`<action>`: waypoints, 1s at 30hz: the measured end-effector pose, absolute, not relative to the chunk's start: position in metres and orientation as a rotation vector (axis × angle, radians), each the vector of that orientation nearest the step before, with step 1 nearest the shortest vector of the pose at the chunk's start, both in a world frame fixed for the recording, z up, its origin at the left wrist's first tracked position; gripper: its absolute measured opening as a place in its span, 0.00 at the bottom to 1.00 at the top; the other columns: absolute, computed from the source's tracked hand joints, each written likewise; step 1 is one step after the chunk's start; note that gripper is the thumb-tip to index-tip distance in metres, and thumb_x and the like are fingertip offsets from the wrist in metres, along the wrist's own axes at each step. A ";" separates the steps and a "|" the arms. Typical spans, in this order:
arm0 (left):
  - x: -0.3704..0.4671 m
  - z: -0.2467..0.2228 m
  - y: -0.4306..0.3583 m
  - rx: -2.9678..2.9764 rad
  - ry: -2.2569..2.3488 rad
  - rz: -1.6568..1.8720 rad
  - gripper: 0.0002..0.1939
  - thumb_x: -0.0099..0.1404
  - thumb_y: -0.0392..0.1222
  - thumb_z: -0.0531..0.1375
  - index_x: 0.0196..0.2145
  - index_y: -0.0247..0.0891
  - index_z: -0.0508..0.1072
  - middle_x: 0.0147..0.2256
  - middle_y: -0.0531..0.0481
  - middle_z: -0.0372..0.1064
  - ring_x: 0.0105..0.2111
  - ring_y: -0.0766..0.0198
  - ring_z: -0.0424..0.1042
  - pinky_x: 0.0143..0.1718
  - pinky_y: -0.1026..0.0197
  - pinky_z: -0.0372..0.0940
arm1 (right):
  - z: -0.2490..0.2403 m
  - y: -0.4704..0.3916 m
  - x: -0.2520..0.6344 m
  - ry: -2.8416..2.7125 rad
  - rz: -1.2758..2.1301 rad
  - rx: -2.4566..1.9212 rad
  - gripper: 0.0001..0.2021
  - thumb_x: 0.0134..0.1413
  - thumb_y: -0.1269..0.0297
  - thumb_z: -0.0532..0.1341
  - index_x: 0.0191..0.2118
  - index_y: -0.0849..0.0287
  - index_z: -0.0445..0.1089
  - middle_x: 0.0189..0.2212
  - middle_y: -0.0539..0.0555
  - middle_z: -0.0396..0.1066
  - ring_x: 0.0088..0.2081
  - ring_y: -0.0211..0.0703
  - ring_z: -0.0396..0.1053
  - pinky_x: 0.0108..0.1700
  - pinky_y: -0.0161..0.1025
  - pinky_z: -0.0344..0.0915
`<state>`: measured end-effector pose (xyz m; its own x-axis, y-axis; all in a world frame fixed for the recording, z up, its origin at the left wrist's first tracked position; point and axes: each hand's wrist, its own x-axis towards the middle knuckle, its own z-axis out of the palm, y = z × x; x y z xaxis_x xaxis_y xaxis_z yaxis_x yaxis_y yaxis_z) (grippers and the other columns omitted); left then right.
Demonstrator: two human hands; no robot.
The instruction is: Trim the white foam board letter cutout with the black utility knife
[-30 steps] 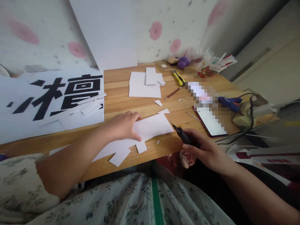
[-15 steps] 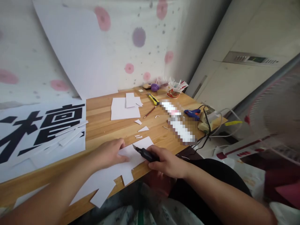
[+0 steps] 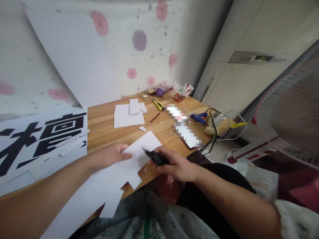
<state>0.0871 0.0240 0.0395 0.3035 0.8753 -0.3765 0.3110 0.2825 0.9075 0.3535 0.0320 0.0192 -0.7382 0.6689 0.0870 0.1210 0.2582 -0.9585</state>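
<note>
My left hand (image 3: pixel 113 156) grips the far left edge of a white board (image 3: pixel 99 189), thumb on top and fingers mostly out of sight beneath. Long and notched along its near side, the board reaches past the wooden table's front edge toward my lap. My right hand (image 3: pixel 174 164) is closed around the black handle of a craft knife (image 3: pixel 157 158). Its blade points up and left over the board's far end; whether the tip touches the surface I cannot tell. A small white scrap (image 3: pixel 146 169) lies near the table edge, just left of my right hand.
White board pieces (image 3: pixel 124 116), a yellow cutter (image 3: pixel 158 104) and a pencil (image 3: pixel 155 118) lie farther back on the table (image 3: pixel 99 132). To the right are a blue glue gun (image 3: pixel 198 117) and cables. A printed black character sheet (image 3: pixel 62 124) covers the left; a fan (image 3: pixel 289 113) stands right.
My left hand has taken the board by its edge, and the board has shifted and turned, its far end now higher in view. The knife stays in my right hand. The view has moved slightly.
</note>
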 end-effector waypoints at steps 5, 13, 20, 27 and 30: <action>0.087 0.076 0.031 1.073 1.036 0.801 0.22 0.53 0.54 0.71 0.39 0.38 0.73 0.32 0.46 0.77 0.28 0.61 0.75 0.30 0.64 0.70 | 0.042 0.049 0.375 -1.893 1.223 -0.745 0.14 0.56 0.63 0.62 0.49 0.55 0.67 0.37 0.53 0.70 0.41 0.45 0.68 0.45 0.42 0.64; 0.106 0.079 0.035 1.022 0.799 1.043 0.19 0.54 0.48 0.72 0.37 0.35 0.72 0.29 0.48 0.75 0.25 0.65 0.73 0.27 0.66 0.69 | 0.065 0.084 0.369 -2.201 0.694 -0.525 0.23 0.61 0.46 0.58 0.53 0.57 0.68 0.42 0.59 0.73 0.41 0.47 0.71 0.42 0.43 0.67; 0.105 0.065 0.041 0.967 0.722 1.046 0.20 0.55 0.48 0.71 0.40 0.34 0.72 0.30 0.48 0.74 0.25 0.64 0.73 0.27 0.66 0.69 | 0.066 0.086 0.355 -2.094 1.189 -0.435 0.28 0.64 0.42 0.53 0.54 0.62 0.68 0.28 0.51 0.65 0.27 0.36 0.62 0.28 0.34 0.62; 0.115 0.063 0.033 0.957 0.641 1.047 0.19 0.58 0.49 0.69 0.41 0.36 0.72 0.29 0.50 0.73 0.25 0.67 0.71 0.27 0.67 0.69 | 0.078 0.083 0.354 -2.094 1.493 -0.345 0.23 0.67 0.46 0.50 0.41 0.63 0.67 0.28 0.53 0.70 0.21 0.32 0.63 0.22 0.31 0.59; 0.115 0.062 0.033 0.951 0.630 1.044 0.20 0.60 0.48 0.68 0.46 0.37 0.72 0.31 0.49 0.74 0.25 0.67 0.71 0.27 0.67 0.69 | 0.079 0.089 0.352 -2.086 1.563 -0.342 0.20 0.67 0.46 0.52 0.38 0.61 0.65 0.28 0.53 0.71 0.23 0.33 0.66 0.24 0.32 0.63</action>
